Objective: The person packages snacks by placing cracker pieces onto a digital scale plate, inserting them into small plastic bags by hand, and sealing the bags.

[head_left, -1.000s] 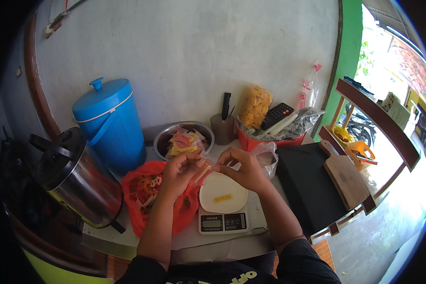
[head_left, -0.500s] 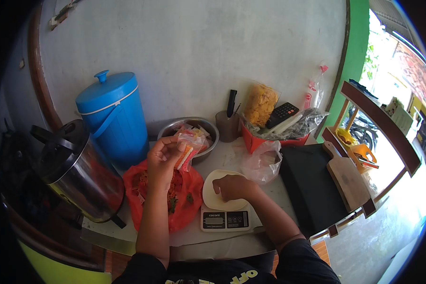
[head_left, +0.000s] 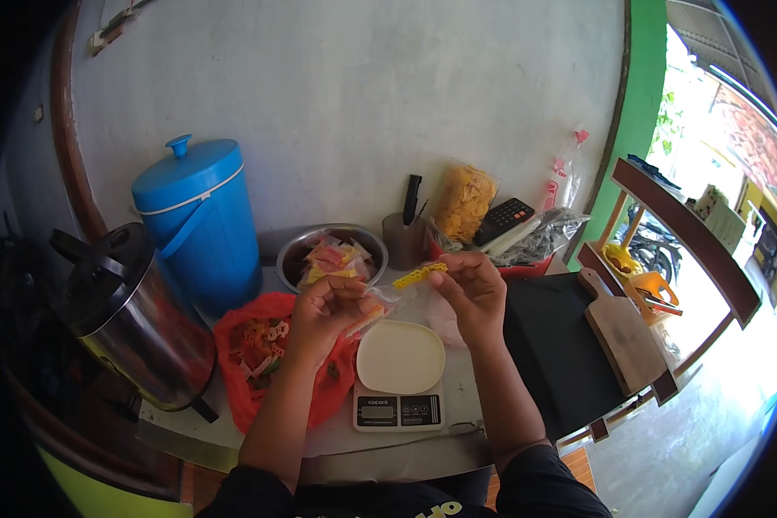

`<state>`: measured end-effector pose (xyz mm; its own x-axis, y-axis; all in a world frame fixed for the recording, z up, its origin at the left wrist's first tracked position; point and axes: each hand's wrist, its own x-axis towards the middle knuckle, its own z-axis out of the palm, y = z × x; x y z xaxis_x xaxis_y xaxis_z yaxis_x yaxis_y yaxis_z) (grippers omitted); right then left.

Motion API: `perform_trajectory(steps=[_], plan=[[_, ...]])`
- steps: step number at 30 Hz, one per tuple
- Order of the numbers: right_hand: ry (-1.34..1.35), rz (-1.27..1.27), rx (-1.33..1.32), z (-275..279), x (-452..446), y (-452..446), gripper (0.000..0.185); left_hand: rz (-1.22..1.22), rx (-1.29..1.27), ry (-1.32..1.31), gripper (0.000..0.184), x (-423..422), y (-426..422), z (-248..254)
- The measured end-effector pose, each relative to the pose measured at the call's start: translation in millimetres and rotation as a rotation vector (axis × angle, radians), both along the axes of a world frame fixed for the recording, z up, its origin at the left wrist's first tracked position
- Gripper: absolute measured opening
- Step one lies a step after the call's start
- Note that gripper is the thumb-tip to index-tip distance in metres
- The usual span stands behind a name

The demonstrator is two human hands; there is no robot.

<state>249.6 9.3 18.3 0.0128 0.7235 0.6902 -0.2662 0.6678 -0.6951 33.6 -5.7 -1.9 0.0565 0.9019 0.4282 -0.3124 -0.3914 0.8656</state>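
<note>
My left hand is closed on a small clear plastic bag with orange and white pieces inside. Across from it, my right hand pinches a yellow, bumpy-edged strip between thumb and fingers, beside the bag's upper end. Below both hands stands a white kitchen scale with a cream tray on top. An open red plastic bag of small coloured pieces lies left of the scale, partly behind my left forearm. Small filled packets fill a steel bowl behind my left hand.
At left stand a blue lidded container and a steel jug-like vessel. Behind my right hand are a cup with a black handle, a bag of yellow chips and a calculator. A wooden cutting board lies at right.
My right hand has risen from the scale tray and now holds up the yellow strip. My left hand, still with the small plastic bag, has moved right and lower.
</note>
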Motion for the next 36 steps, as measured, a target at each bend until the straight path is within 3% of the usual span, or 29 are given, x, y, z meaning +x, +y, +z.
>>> perform_trajectory(steps=[3, 9, 16, 21, 25, 36], plan=[[-0.230, -0.160, 0.116, -1, 2, 1, 0.022, -0.023, -0.029, -0.008, 0.026, 6, -5, -1], [-0.326, -0.209, 0.134, 10, 0, -12, 0.023, -0.002, 0.011, 0.003, 0.024, 7, -3, -1], [-0.299, -0.239, 0.156, 10, 1, -15, 0.024, -0.046, 0.049, 0.024, 0.024, 13, -5, 11], [-0.242, -0.176, 0.147, 12, 0, -22, 0.023, -0.114, 0.137, 0.207, 0.026, 8, -7, 23], [-0.348, -0.142, 0.181, 11, -3, -27, 0.023, -0.065, 0.160, 0.309, 0.024, 7, -24, 27], [-0.508, -0.191, 0.316, 16, -2, -41, 0.023, -0.038, 0.159, 0.292, 0.020, -4, -31, 17]])
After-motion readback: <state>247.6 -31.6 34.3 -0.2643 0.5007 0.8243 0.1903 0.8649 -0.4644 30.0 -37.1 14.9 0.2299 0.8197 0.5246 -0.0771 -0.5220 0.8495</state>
